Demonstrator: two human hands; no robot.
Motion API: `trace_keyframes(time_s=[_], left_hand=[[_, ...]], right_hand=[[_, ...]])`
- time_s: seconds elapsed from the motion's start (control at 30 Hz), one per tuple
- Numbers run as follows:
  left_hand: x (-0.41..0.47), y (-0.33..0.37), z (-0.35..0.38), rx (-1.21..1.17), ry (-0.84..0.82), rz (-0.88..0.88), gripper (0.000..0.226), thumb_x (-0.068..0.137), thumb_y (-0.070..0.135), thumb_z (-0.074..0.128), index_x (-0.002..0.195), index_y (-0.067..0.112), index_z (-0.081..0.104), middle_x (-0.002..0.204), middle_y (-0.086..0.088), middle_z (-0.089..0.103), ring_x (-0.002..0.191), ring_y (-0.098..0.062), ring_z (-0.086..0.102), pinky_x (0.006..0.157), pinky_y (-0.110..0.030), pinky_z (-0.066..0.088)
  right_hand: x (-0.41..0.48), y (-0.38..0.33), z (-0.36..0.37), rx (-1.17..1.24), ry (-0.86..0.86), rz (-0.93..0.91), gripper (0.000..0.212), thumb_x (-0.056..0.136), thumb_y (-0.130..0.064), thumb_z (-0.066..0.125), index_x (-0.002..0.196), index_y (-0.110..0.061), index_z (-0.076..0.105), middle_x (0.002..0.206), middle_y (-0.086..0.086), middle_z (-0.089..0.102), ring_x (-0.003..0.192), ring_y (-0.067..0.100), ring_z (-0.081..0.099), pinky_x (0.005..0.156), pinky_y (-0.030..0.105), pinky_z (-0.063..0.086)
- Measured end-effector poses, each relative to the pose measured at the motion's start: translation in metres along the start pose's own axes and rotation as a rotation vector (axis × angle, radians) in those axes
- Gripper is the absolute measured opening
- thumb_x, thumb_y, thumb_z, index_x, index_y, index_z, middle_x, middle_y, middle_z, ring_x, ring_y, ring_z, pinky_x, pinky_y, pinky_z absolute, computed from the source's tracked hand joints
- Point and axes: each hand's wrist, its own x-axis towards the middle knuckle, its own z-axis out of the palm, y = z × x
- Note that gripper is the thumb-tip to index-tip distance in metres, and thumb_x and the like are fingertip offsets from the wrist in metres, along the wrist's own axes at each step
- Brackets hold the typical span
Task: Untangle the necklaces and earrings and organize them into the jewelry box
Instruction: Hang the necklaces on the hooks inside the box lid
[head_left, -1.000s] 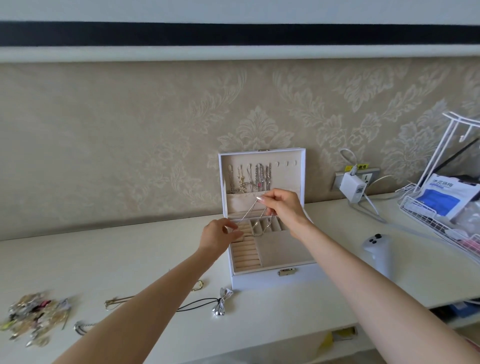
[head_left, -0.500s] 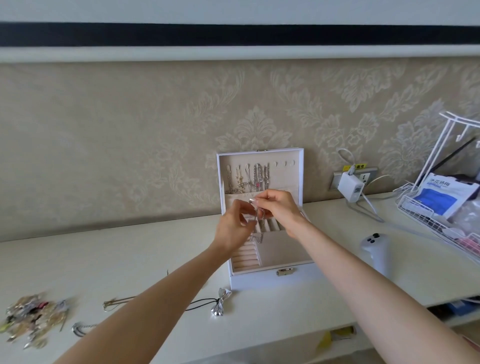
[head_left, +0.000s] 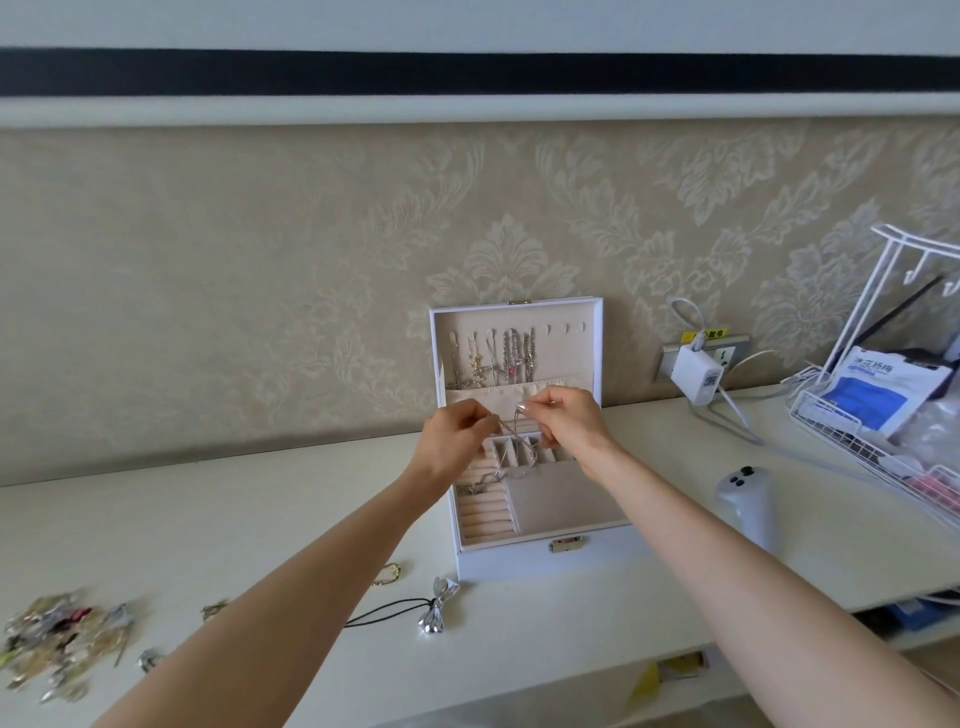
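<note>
Left grip (head_left: 457, 436): we pinch the silver necklace (head_left: 506, 430).
Right grip (head_left: 569, 423): pinching the same necklace above our open jewelry box (head_left: 519, 564).
Surface (head_left: 260, 519): tangled jewelry pile (head_left: 52, 649), far left.

The box (head_left: 545, 564) has a smooth white shell, matt beige cloth lining and metal clasp (head_left: 567, 544); the chain (head_left: 506, 428) is shiny metal.

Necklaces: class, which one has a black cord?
The bow-pendant necklace lying on the table before the jewelry box; those hanging in the lid look like metal chains.
</note>
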Motion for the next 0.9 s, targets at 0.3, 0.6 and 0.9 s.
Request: trace_keyframes(time_s=[0.3,0.6,0.9], left_hand=[[-0.005,-0.019,-0.001,0.27,-0.183,-0.018,0.026,0.088,0.027,0.055,0.069,0.021,0.071,0.082,-0.005,0.068,0.082,-0.02,0.058,0.075,-0.031,0.044],[-0.002,-0.03,0.01,0.323,-0.418,-0.095,0.011,0.088,0.011,0.059,0.087,0.004,0.068,0.065,0.002,0.063,0.056,-0.008,0.06,0.059,-0.017,0.053],[0.007,-0.018,0.017,-0.411,-0.507,-0.466,0.024,0.097,0.015,0.041,0.089,0.007,0.063,0.075,-0.003,0.064,0.052,-0.006,0.038,0.047,-0.016,0.028]], right_hand=[[0.003,-0.006,-0.005,0.051,0.053,-0.022,0.007,0.085,-0.012,0.065,0.081,-0.006,0.065,0.035,-0.005,0.044,0.039,0.011,0.043,0.048,0.02,0.041],[-0.008,-0.019,-0.004,0.118,-0.072,0.001,0.006,0.088,-0.01,0.062,0.085,-0.004,0.063,0.053,0.011,0.058,0.037,0.014,0.049,0.036,0.018,0.034],[-0.016,-0.027,0.005,0.106,-0.265,-0.002,0.006,0.083,-0.002,0.067,0.089,-0.002,0.068,0.078,0.009,0.068,0.064,0.018,0.065,0.047,0.026,0.053]])
